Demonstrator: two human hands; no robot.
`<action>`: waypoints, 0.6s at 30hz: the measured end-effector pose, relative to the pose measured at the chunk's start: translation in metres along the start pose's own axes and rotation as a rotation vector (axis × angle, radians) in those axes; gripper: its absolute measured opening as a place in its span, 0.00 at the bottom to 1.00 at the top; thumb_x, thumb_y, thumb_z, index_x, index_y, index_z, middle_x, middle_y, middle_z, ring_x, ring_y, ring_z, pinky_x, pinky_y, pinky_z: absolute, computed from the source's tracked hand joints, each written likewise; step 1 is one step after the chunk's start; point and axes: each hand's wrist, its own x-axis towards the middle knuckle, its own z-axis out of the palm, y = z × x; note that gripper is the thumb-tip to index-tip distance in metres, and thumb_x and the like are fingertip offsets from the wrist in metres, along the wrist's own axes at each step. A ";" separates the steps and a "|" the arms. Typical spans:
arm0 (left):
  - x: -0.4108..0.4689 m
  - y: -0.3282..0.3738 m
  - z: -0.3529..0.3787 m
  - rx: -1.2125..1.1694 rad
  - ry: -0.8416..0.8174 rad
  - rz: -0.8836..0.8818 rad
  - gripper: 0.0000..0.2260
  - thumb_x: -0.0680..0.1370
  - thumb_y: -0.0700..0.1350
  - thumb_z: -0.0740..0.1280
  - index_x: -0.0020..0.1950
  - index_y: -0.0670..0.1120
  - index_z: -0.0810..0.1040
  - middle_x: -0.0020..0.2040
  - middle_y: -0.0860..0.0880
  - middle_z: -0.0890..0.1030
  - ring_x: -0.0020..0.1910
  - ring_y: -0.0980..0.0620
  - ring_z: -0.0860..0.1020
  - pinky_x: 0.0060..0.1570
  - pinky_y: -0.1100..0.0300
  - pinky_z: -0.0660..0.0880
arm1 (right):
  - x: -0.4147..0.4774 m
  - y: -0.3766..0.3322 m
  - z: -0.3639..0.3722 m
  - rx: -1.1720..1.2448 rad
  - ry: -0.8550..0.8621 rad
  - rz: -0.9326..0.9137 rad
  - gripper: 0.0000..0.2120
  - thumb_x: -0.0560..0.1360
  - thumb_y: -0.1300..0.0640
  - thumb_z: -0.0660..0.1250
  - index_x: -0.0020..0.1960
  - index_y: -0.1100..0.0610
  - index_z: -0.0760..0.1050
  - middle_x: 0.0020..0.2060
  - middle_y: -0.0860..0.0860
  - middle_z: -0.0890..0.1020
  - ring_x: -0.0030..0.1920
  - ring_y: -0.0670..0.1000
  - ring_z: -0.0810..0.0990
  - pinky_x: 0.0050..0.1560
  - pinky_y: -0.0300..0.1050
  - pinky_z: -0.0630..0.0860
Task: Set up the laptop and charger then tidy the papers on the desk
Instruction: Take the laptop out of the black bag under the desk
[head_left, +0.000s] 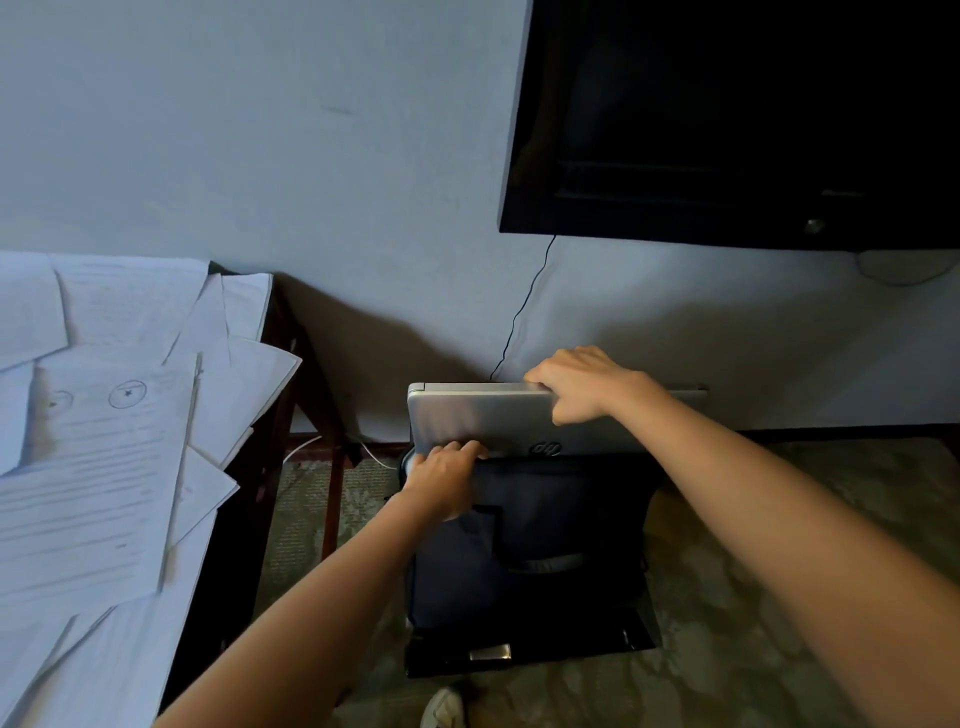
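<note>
A closed silver laptop (488, 418) stands on edge, its lower part inside a dark laptop bag (524, 551) that sits on the floor against the wall. My right hand (582, 384) grips the laptop's top edge. My left hand (447, 478) holds the bag's upper rim at the left, fingers curled over it just below the laptop. Scattered white papers (93, 457) cover the dark desk (228, 561) at the left. No charger can be made out.
A dark wall-mounted TV (727, 119) hangs at upper right, with a thin black cable (524, 306) running down the wall behind the laptop. A white cable (374, 453) lies by the desk leg. Patterned carpet (753, 597) surrounds the bag. A shoe tip (444, 709) shows at the bottom.
</note>
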 end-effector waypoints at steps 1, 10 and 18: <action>0.001 -0.003 -0.005 -0.045 -0.001 -0.034 0.23 0.77 0.48 0.64 0.71 0.50 0.64 0.69 0.47 0.68 0.69 0.44 0.66 0.66 0.50 0.62 | 0.001 0.000 -0.005 -0.010 0.014 0.003 0.12 0.67 0.62 0.67 0.51 0.57 0.74 0.40 0.54 0.75 0.47 0.58 0.76 0.39 0.43 0.61; -0.006 -0.033 -0.036 -0.349 -0.079 -0.166 0.19 0.79 0.48 0.63 0.67 0.42 0.70 0.66 0.43 0.73 0.65 0.45 0.71 0.63 0.57 0.68 | 0.017 -0.028 -0.043 -0.102 0.105 -0.063 0.11 0.66 0.65 0.63 0.48 0.57 0.74 0.31 0.50 0.66 0.40 0.56 0.70 0.40 0.43 0.61; -0.023 -0.049 -0.043 -1.105 0.127 -0.441 0.34 0.77 0.50 0.67 0.74 0.38 0.53 0.67 0.39 0.69 0.64 0.42 0.72 0.63 0.51 0.71 | 0.027 -0.057 -0.101 0.109 0.188 -0.039 0.12 0.65 0.56 0.73 0.37 0.57 0.69 0.33 0.51 0.73 0.39 0.56 0.73 0.36 0.44 0.64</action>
